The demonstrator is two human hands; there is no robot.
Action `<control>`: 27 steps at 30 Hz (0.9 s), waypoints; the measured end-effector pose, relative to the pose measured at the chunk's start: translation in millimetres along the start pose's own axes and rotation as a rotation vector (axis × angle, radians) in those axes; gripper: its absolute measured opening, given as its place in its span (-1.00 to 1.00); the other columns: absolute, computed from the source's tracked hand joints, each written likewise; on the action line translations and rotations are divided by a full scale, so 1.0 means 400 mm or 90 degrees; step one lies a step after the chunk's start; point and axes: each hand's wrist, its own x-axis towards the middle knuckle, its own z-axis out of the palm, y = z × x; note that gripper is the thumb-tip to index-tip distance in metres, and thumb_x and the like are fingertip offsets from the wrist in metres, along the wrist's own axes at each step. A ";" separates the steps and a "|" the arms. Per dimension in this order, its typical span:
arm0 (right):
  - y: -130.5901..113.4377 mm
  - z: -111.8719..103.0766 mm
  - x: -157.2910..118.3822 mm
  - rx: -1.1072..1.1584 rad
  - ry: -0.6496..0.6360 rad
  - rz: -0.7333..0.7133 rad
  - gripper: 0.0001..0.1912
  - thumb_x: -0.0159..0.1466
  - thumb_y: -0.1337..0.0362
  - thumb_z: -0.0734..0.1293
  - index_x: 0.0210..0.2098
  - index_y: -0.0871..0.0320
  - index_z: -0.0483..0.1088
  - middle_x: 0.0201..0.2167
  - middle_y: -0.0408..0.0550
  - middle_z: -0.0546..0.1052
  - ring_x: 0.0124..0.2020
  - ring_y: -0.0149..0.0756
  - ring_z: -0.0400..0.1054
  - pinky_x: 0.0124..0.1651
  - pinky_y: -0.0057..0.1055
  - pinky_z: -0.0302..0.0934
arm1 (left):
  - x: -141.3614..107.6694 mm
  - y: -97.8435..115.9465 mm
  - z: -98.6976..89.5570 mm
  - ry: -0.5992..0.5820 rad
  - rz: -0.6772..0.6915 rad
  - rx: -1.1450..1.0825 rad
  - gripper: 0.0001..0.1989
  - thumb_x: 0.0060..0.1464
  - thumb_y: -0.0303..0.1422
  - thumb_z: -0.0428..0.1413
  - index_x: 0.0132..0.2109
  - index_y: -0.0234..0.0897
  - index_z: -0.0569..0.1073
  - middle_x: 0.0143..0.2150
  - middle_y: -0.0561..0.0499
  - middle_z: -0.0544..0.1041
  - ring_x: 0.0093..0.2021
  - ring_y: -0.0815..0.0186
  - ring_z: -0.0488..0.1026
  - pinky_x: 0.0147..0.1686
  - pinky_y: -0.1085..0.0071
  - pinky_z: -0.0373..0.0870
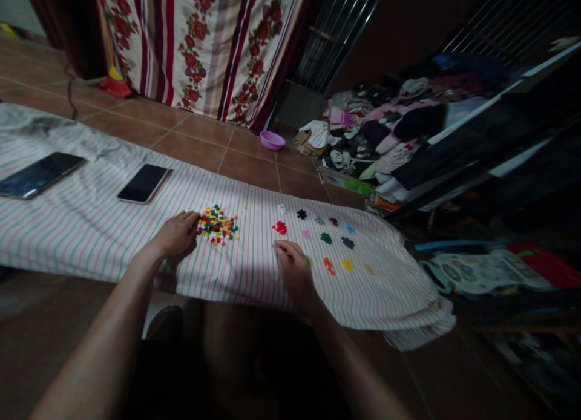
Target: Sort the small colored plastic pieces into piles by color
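Note:
A mixed heap of small colored pieces [216, 225] lies on the striped cloth [254, 259]. My left hand [179, 233] rests at the heap's left edge, fingers stretched out over the cloth. Just below a small red pile [280, 227] is my right hand [293, 259], its fingers curled together; whatever they may hold is hidden. Single-color piles spread to the right, among them black [302, 214], pink [305, 233], dark green [325, 238], orange [329, 265], yellow [347, 265] and light blue [349, 228]. A light green pile is partly covered by my right hand.
Two phone-like devices lie on the cloth at left: a larger one [43, 175] and a smaller phone [144, 183]. Beyond the table, a purple basin [272, 140] stands on the tiles. Heaped clothes [381, 123] and a shelf with a patterned item [490, 272] are at right.

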 end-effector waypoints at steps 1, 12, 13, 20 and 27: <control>-0.009 0.019 0.006 0.000 -0.023 -0.015 -0.73 0.23 0.20 0.25 -0.23 0.06 0.58 -0.19 0.00 0.59 -0.11 -0.17 0.45 0.01 -0.19 0.36 | -0.001 -0.002 0.000 -0.003 0.001 -0.001 -0.57 0.23 -0.34 -0.15 0.18 -0.30 0.35 0.16 -0.18 0.48 0.18 0.10 0.39 0.20 0.13 0.32; -0.038 0.224 0.056 -0.132 -0.150 -0.039 -0.70 0.23 0.33 0.30 -0.07 0.04 0.54 -0.19 -0.05 0.52 -0.26 -0.27 0.41 -0.09 -0.32 0.34 | -0.012 -0.025 0.011 0.009 -0.001 0.033 -0.51 0.17 -0.35 -0.11 0.21 -0.30 0.39 0.21 -0.18 0.47 0.22 0.08 0.38 0.32 0.05 0.18; -0.035 0.234 0.057 -0.150 -0.146 -0.037 -0.72 0.23 0.34 0.30 -0.09 0.03 0.54 -0.19 -0.05 0.52 -0.23 -0.26 0.41 -0.08 -0.32 0.33 | -0.014 -0.028 0.013 0.011 -0.007 0.035 -0.50 0.17 -0.36 -0.11 0.22 -0.30 0.38 0.23 -0.18 0.46 0.24 0.08 0.37 0.32 0.04 0.18; -0.027 0.251 0.049 -0.181 -0.123 -0.031 -0.84 0.28 0.31 0.29 -0.21 0.03 0.51 -0.22 -0.07 0.51 -0.22 -0.26 0.42 -0.11 -0.35 0.31 | -0.037 -0.022 0.013 -0.009 -0.038 0.056 -0.48 0.20 -0.37 -0.14 0.28 -0.30 0.30 0.31 -0.20 0.38 0.30 0.02 0.29 0.25 0.03 0.22; -0.046 0.227 0.036 -0.147 -0.119 -0.036 -0.83 0.30 0.32 0.24 -0.22 0.08 0.48 -0.23 -0.04 0.51 -0.20 -0.25 0.42 -0.07 -0.33 0.31 | -0.057 0.028 -0.005 -0.084 -0.106 0.078 -0.43 0.27 -0.25 -0.21 0.37 -0.26 0.17 0.42 -0.20 0.20 0.43 -0.07 0.06 0.29 -0.12 0.06</control>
